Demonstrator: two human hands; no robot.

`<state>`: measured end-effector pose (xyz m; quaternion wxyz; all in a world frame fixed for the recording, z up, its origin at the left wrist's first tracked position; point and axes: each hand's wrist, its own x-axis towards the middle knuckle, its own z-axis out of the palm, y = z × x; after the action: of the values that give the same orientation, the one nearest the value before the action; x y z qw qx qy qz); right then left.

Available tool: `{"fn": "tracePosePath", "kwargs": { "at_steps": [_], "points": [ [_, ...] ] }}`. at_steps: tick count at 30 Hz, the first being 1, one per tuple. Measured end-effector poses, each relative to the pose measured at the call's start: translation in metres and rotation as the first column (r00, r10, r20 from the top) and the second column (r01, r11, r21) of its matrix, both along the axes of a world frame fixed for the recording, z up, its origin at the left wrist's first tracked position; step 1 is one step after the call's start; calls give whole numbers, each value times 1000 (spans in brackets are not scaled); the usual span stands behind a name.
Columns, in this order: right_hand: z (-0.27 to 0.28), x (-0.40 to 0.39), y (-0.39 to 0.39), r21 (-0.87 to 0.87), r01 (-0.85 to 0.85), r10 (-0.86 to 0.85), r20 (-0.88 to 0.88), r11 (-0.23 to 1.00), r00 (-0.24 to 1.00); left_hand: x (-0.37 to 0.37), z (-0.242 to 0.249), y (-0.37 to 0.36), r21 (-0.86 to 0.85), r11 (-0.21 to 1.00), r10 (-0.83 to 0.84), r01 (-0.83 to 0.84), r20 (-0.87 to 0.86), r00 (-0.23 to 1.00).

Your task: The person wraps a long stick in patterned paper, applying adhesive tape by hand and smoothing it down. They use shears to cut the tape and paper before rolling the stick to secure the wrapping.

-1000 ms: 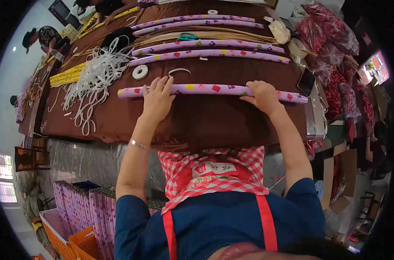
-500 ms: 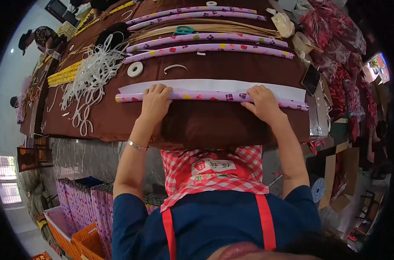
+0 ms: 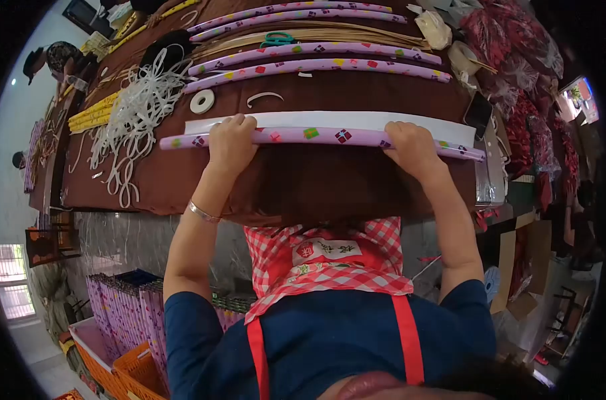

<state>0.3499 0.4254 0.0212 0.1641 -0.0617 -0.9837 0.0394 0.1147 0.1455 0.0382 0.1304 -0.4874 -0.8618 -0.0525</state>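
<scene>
A lilac roll of gift-wrapping paper point(image 3: 309, 135), printed with small coloured presents, lies crosswise before me at the near part of the table. Its white inner side point(image 3: 329, 120) shows as a flat strip just beyond it. My left hand point(image 3: 232, 141) is wrapped over the roll left of the middle. Toward the right end, my right hand point(image 3: 411, 145) grips it with curled fingers. Beyond the roll lie a white tape ring point(image 3: 202, 101) and a short curved white strip point(image 3: 265, 97).
Finished-looking lilac rolls point(image 3: 316, 65) lie farther back, with teal-handled scissors point(image 3: 277, 39) among thin brown strips point(image 3: 343, 33). Tangled white ribbon point(image 3: 139, 123) and yellow rolls point(image 3: 93, 115) are at left. A dark phone point(image 3: 479, 115) lies right. Orange crates point(image 3: 139, 373) stand below left.
Both hands now close more tightly round the roll. The roll has turned, showing other printed presents, and its left end reaches farther left. My left hand has moved slightly left.
</scene>
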Motion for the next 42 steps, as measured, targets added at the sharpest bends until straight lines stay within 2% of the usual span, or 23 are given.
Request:
{"fn": "tracePosePath", "kwargs": {
  "at_steps": [1,3,5,6,7,8,9,10,12,14,16,17,19,20,21,22,23,25,31,33,37,39,42],
  "points": [
    [-1,0,-1,-54,46,-40,103,998,994,0,0,0,92,995,-26,37,-120,992],
    [-2,-2,-3,-12,41,-40,29,999,999,-1,-5,0,105,994,-26,39,-125,992],
    [-4,-4,1,34,28,-26,-44,999,999,-3,-7,-1,25,1000,0,-3,106,994],
    [-7,-5,2,122,40,-29,-89,992,996,-6,-6,-5,-72,991,-95,115,234,967],
    [-10,-4,2,207,55,-28,-133,977,991,-4,-6,-6,-74,990,-97,118,237,967],
    [-12,-4,1,208,55,-27,-133,977,991,-2,-5,-5,-103,992,-52,78,231,971],
    [-13,-5,-1,130,35,-23,-96,991,995,-2,-4,-3,-129,991,-8,37,221,975],
    [-14,-5,-3,47,20,-17,-58,999,998,-4,-10,-1,-28,999,-13,15,60,998],
    [-15,-6,-3,23,10,-9,-51,1000,999,-1,-8,-1,117,992,-18,39,-175,984],
    [-16,-8,-1,-1,3,-3,-43,1000,999,1,-9,-3,82,997,7,5,-149,989],
    [-14,-12,-3,176,91,-74,-102,980,992,-4,-10,-4,-69,997,-29,37,116,993],
    [-12,-8,-1,188,115,-99,-94,975,991,-1,-8,-6,-100,995,3,17,196,981],
    [-14,-10,-4,39,4,-3,-18,999,1000,-7,-16,-7,20,1000,24,-22,-80,996],
    [-14,-10,-7,22,31,-31,20,999,999,-10,-20,-7,93,996,8,7,-165,986],
    [-14,-11,-10,23,53,-53,23,998,998,-10,-20,-7,91,996,12,3,-160,987],
    [-13,-14,-11,56,54,-55,9,997,998,-8,-21,-9,88,996,18,-4,-154,988],
    [-13,-16,-10,89,56,-55,-6,995,998,-9,-20,-10,71,997,9,-10,9,1000],
    [-24,-18,-4,109,77,-72,-50,991,996,-7,-15,-9,-48,999,11,-6,107,994],
    [-25,-13,-7,-57,-54,52,-38,997,998,-1,-13,-15,-42,999,-11,13,62,998],
    [-27,-13,-11,-100,-58,59,6,993,998,3,-8,-21,19,995,-104,102,168,980],
    [-34,-12,-17,-87,-49,46,-31,995,998,8,-23,-37,43,993,-118,111,234,965],
    [-38,-11,-21,-17,-152,147,-186,988,971,11,-27,-45,45,992,-125,118,237,963],
    [-39,-6,-36,-63,-134,123,-159,989,980,12,-36,-54,23,994,-110,107,234,966]
  ]
}}
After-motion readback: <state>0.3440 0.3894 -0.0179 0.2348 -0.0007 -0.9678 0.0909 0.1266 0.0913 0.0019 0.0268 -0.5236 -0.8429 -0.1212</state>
